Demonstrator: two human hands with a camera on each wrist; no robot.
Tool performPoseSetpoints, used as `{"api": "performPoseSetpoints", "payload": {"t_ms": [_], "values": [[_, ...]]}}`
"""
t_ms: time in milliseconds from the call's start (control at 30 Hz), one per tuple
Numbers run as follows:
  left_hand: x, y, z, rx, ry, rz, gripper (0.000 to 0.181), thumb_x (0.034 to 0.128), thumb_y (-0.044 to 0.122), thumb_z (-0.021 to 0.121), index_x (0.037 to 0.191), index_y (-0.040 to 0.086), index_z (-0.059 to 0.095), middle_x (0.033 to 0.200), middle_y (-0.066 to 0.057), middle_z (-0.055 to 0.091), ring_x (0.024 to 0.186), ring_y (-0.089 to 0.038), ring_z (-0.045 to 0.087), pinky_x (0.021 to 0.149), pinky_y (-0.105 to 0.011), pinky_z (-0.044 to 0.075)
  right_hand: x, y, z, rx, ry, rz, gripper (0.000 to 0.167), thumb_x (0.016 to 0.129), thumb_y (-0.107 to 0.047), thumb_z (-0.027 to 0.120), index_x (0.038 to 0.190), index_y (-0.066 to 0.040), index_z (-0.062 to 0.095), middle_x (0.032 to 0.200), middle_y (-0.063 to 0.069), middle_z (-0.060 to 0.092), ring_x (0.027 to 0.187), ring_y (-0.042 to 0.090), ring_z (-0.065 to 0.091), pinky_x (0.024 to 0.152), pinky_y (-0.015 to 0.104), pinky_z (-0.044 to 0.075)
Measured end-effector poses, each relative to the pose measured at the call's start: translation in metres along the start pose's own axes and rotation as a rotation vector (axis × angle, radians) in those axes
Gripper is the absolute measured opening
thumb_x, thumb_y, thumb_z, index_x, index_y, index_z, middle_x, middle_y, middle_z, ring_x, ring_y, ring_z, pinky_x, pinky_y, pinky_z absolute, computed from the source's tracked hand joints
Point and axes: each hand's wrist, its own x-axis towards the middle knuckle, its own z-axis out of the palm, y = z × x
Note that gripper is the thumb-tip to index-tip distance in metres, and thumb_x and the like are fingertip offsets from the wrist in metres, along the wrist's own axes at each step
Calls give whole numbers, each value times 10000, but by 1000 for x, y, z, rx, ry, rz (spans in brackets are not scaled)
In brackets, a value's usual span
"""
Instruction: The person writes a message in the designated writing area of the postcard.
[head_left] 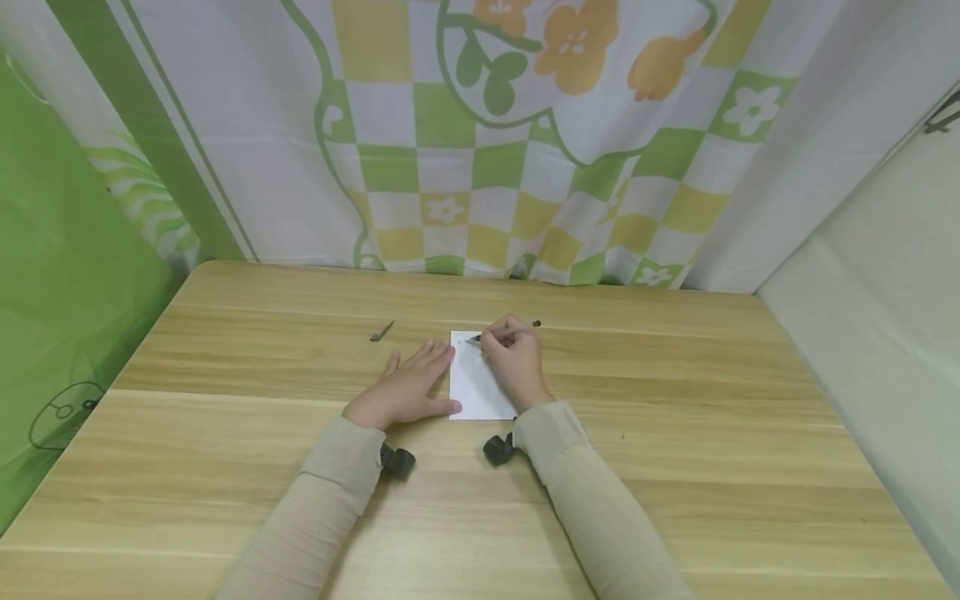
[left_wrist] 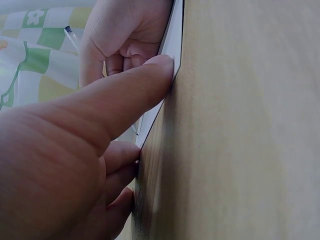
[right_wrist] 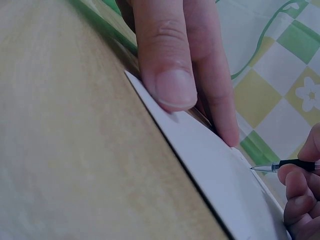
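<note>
A small white sheet of paper [head_left: 480, 385] lies on the wooden table, with a few faint marks near its top left corner. My right hand [head_left: 516, 358] pinches a pen [right_wrist: 285, 166] with a clear barrel and a black grip. Its tip is at the upper part of the paper, touching or just above it. Along the paper's left edge rests my left hand [head_left: 408, 387], fingers spread and fairly straight. Its thumb [right_wrist: 172, 85] presses on the lower left corner. The right hand hides part of the paper's right side.
Left of the paper lies a small slim object [head_left: 382, 331], perhaps a pen cap. The wooden table [head_left: 675, 467] reaches back to a patterned curtain [head_left: 480, 167]. Dark wrist-worn devices [head_left: 400, 462] sit at both cuffs. A pale wall [head_left: 885, 292] stands on the right.
</note>
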Motion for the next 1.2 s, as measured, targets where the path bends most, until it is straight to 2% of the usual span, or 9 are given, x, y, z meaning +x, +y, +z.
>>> {"api": "performPoseSetpoints", "payload": {"t_ms": [467, 867, 1200], "values": [[0, -1, -1, -16, 3, 8, 912, 961, 457, 651, 1615, 33, 178, 1692, -138, 82, 1553, -358, 24, 1186, -664, -72, 0, -2, 0, -10, 3, 15, 68, 893, -89, 646, 867, -57, 700, 903, 53, 645, 766, 176, 585, 653, 252, 504], [4, -6, 4, -17, 10, 1, 932, 951, 494, 651, 1624, 65, 170, 1697, -96, 69, 1558, -322, 10, 1192, -648, -78, 0, -1, 0, -10, 6, 20, 54, 873, -91, 644, 855, -61, 685, 868, 54, 641, 740, 173, 579, 647, 263, 495], [-1, 2, -1, 7, 3, -14, 911, 955, 461, 664, 1617, 50, 192, 1692, -108, 89, 1555, -333, 41, 1193, -657, -47, -1, 0, 0, -9, 2, 13, 57, 886, -88, 644, 866, -62, 691, 851, 53, 635, 734, 176, 579, 648, 269, 499]]}}
